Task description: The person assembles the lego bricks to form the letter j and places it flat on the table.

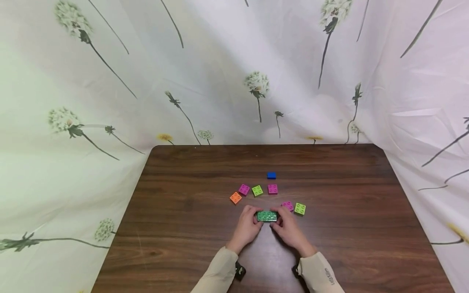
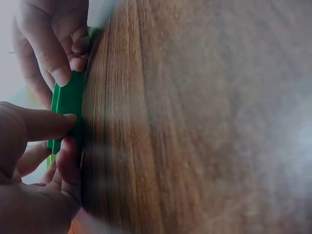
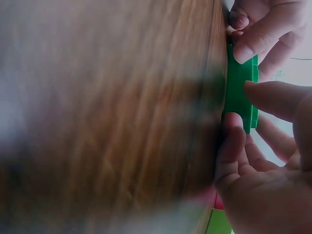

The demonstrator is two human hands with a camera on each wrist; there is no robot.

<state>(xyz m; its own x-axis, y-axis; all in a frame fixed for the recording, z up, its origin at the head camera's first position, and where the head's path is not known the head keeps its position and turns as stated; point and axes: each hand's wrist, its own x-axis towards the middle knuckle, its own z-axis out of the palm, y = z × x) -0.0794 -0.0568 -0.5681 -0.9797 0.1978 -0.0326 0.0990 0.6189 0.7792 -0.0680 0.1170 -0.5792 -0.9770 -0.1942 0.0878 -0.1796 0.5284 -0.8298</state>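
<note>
A long green toy building brick (image 1: 266,216) lies crosswise between both hands, its studs facing up. My left hand (image 1: 246,228) grips its left end, thumb on the near side and fingers at the far side. At the right end my right hand (image 1: 290,232) pinches it in the same way. From the left wrist, the smooth green side of the brick (image 2: 69,100) shows between the two thumbs, low over the wood. The right wrist view shows this green brick (image 3: 239,87) with thumb tips pressed against its near side.
Beyond the hands lie an orange brick (image 1: 235,198), a magenta brick (image 1: 244,189), a lime brick (image 1: 257,191), another magenta brick (image 1: 272,189) and a blue brick (image 1: 271,175). Beside the right hand are a magenta brick (image 1: 287,206) and a lime brick (image 1: 300,209). A flowered cloth (image 1: 220,81) surrounds the brown table (image 1: 176,228).
</note>
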